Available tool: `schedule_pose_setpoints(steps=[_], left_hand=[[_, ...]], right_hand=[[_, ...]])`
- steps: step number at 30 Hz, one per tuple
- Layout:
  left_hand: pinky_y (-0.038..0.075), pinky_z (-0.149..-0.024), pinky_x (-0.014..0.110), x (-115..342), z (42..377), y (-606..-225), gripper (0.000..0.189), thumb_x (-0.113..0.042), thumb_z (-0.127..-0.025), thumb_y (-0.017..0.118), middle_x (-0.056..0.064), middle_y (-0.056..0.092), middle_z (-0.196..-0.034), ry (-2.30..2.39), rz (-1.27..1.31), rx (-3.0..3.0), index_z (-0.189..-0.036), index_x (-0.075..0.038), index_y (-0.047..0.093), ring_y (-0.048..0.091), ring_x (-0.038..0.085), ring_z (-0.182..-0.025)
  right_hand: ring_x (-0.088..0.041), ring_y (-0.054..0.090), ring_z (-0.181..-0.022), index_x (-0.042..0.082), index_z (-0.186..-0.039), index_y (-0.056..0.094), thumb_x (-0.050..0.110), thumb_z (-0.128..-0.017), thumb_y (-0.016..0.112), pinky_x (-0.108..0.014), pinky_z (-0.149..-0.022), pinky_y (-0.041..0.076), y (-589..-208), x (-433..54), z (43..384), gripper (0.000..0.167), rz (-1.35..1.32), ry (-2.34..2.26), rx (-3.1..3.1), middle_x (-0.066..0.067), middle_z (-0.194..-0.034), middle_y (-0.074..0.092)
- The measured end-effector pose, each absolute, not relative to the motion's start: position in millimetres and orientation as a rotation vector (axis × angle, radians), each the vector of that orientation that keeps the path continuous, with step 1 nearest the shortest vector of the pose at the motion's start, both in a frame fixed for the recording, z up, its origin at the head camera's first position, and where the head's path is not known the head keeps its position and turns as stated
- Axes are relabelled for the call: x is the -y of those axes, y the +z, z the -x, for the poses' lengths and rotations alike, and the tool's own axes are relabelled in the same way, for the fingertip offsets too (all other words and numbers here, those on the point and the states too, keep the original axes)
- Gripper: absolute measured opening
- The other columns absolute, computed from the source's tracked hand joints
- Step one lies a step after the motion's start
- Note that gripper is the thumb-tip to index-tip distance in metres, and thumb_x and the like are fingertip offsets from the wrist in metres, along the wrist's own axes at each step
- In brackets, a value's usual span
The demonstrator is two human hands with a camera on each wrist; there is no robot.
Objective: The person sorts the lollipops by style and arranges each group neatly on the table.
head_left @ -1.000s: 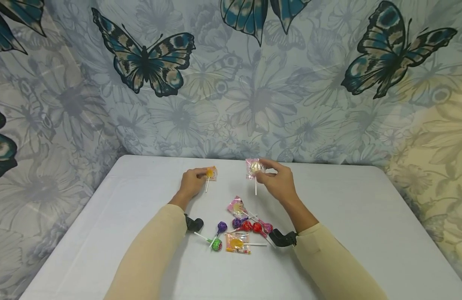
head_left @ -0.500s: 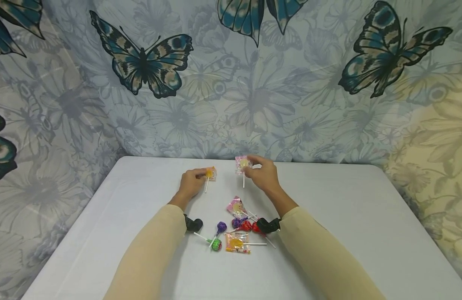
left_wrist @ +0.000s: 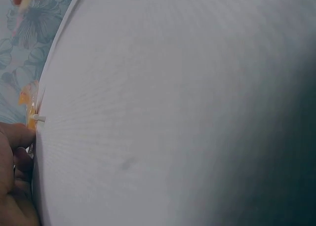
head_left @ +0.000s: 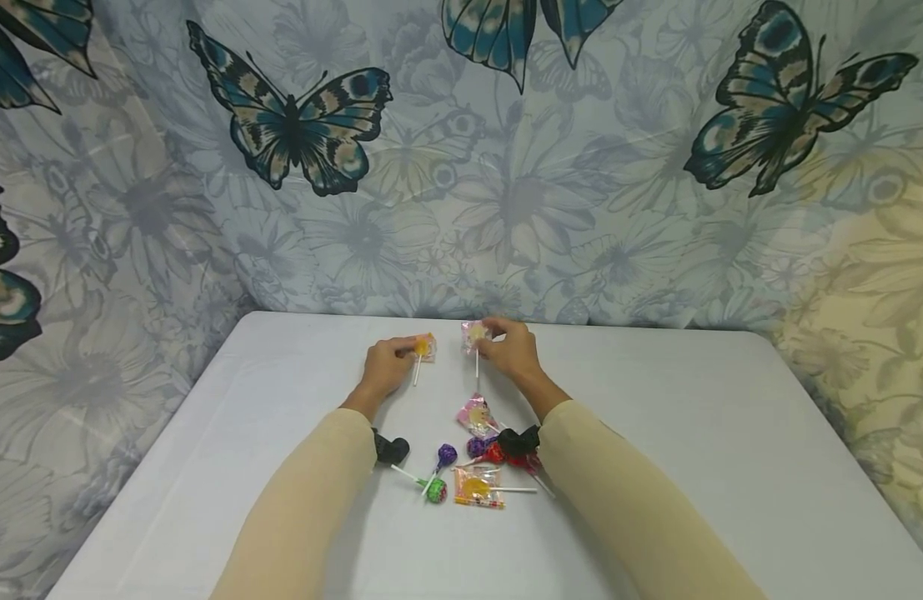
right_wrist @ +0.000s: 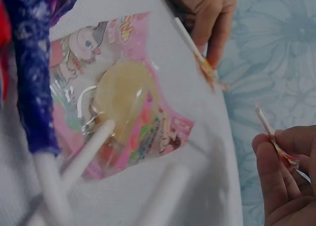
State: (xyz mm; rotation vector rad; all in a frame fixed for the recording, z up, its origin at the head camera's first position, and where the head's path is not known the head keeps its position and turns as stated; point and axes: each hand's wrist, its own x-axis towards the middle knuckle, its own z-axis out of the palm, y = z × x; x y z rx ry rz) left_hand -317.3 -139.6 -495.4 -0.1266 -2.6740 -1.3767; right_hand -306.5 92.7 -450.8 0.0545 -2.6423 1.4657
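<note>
Near the table's far edge, my left hand (head_left: 386,367) pinches a flat orange lollipop (head_left: 426,347) in a clear wrapper, its white stick pointing down. A short gap to the right, my right hand (head_left: 514,350) pinches a pale yellow lollipop (head_left: 472,335) in a pink-edged wrapper, its stick also downward. The right wrist view has both hands, with a second pink-wrapped lollipop (right_wrist: 121,95) lying large in the foreground. In the left wrist view the orange lollipop (left_wrist: 31,107) shows at the left edge, partly behind the fingers (left_wrist: 17,135).
Several lollipops lie mid-table between the forearms: a purple one (head_left: 447,455), a green one (head_left: 435,490), a red one (head_left: 494,452) and a flat orange one (head_left: 476,486). The right wrist's black camera (head_left: 519,442) overlaps part of the pile. Butterfly-patterned cloth (head_left: 506,208) hangs behind the table.
My right hand has moved left with the pink-wrapped lollipop, closer to the left hand, and its wrist camera now covers part of the pile. The left hand stays in place.
</note>
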Motion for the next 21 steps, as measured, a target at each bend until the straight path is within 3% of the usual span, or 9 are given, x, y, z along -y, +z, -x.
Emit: schedule_pose_setpoints(steps=[5,21], left_hand=[[0.046,-0.093,0.037,139,317,-494,0.03,0.001,-0.086,0.066,0.01,0.065,-0.119,-1.364,0.12,2.681,-0.115,-0.004,0.07,0.058,0.026,-0.112],[0.047,-0.091,0.037,139,317,-496,0.029,0.002,-0.086,0.065,0.01,0.066,-0.116,-1.347,0.126,2.674,-0.114,-0.003,0.07,0.059,0.026,-0.11]], right_hand=[[-0.026,0.059,-0.09,0.008,-0.123,0.066,0.013,-0.082,0.075,-0.036,-0.075,0.049,-456,-90,310,0.042,-0.018,1.368,2.705,-0.011,-0.104,0.063],[-0.023,0.054,-0.083,0.008,-0.118,0.069,0.012,-0.082,0.074,-0.036,-0.072,0.046,-469,-84,314,0.037,-0.025,1.243,2.831,-0.006,-0.092,0.062]])
